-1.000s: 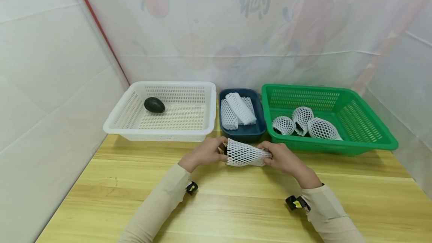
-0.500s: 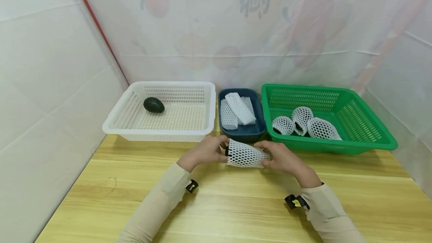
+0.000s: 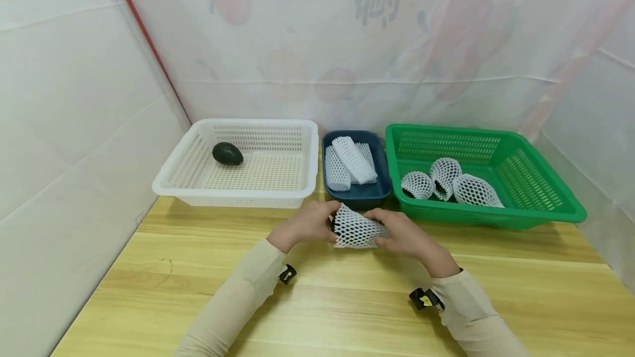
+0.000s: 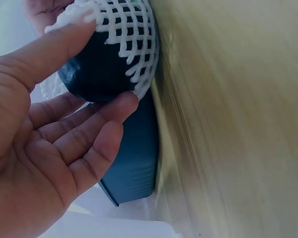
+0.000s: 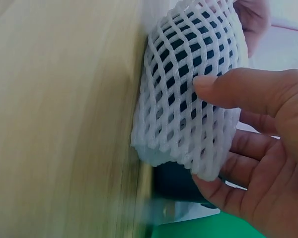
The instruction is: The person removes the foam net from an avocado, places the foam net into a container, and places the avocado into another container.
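A dark avocado (image 4: 92, 74) sits partly inside a white foam net sleeve (image 3: 358, 230), low over the front part of the table. My left hand (image 3: 308, 223) holds the bare end of the avocado and the sleeve's mouth between thumb and fingers. From the other side my right hand (image 3: 404, 234) grips the sleeve, its thumb pressing the mesh over the fruit in the right wrist view. The sleeve's right end hangs loose and open there. Through the mesh the avocado shows dark; most of its body is covered.
Behind the hands stands a dark blue tray (image 3: 359, 196) with several folded foam sleeves (image 3: 354, 158). To its left a white basket (image 3: 238, 198) holds one bare avocado (image 3: 227, 153). At right, a green basket (image 3: 538, 180) holds three net-wrapped fruits (image 3: 473, 189). Fabric walls (image 3: 297, 43) enclose the table.
My right hand has slid left along the sleeve, closer to my left hand. The sleeve now looks shorter and rounder over the avocado. My left hand has barely shifted.
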Available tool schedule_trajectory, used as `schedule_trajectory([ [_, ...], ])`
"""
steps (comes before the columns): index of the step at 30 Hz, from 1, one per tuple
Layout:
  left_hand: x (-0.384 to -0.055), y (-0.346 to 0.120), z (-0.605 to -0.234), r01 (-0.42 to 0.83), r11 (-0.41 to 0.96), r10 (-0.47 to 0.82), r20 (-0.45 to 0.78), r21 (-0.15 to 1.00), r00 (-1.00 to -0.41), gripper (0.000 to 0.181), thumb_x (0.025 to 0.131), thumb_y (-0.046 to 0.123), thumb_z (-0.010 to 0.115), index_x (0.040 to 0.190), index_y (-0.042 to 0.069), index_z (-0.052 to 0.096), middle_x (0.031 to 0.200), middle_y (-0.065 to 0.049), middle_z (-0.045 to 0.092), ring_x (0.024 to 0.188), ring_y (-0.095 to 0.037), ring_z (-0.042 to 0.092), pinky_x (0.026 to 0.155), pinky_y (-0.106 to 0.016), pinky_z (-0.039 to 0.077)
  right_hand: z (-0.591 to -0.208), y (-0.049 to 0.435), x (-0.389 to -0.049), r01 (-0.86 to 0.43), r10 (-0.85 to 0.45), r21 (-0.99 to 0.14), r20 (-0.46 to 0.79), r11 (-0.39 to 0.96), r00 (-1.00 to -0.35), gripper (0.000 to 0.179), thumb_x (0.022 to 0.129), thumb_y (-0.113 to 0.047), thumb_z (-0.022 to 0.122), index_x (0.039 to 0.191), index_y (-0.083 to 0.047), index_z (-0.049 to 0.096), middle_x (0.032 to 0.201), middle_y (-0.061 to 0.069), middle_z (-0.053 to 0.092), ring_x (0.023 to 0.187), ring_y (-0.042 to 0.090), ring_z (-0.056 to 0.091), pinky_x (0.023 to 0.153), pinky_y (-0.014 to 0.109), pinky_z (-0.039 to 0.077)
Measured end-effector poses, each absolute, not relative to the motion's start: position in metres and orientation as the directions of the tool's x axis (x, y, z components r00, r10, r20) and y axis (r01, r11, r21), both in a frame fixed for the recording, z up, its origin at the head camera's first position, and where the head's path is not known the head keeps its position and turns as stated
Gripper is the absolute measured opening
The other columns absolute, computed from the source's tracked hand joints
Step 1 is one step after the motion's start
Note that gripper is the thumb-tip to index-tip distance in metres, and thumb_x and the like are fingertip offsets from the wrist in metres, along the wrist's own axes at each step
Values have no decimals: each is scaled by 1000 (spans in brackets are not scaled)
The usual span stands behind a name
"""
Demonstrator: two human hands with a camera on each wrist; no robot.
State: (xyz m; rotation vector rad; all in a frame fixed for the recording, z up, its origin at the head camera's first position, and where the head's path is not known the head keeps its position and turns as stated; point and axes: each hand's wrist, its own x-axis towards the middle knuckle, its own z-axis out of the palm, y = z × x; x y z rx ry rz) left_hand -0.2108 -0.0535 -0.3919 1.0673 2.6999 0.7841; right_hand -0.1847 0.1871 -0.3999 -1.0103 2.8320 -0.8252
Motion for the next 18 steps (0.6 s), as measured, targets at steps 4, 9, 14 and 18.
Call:
schedule_trajectory([
  [4,-211,-53,-393,596,616,664,67,514,-744,41,66,10,82,94,11,52,89,0,60,71,-11,55,63,-22,46,-399,185,-184,-576,-585,-486,152,658,-797,44,75,-1,73,116,1,57,110,11,61,99,26,56,84,45,45],
  [9,-211,-53,-394,592,611,664,67,525,-745,42,67,12,82,93,12,50,92,0,61,69,-10,55,63,-21,45,-398,186,-182,-574,-577,-488,163,658,-800,42,75,2,73,114,-1,59,109,10,62,98,26,57,83,45,46],
  [14,-209,-55,-393,579,592,671,55,561,-740,39,69,10,81,94,11,50,96,-3,63,70,-8,58,62,-20,47,-398,189,-183,-572,-571,-486,171,660,-803,37,76,3,73,111,-4,61,105,7,63,95,25,58,79,43,47],
  [18,-209,-57,-392,571,575,677,52,586,-734,38,70,9,79,95,11,51,96,-4,63,71,-7,59,63,-20,47,-395,190,-184,-587,-579,-480,185,652,-794,35,77,4,72,109,-4,61,103,7,63,93,24,58,77,43,47],
])
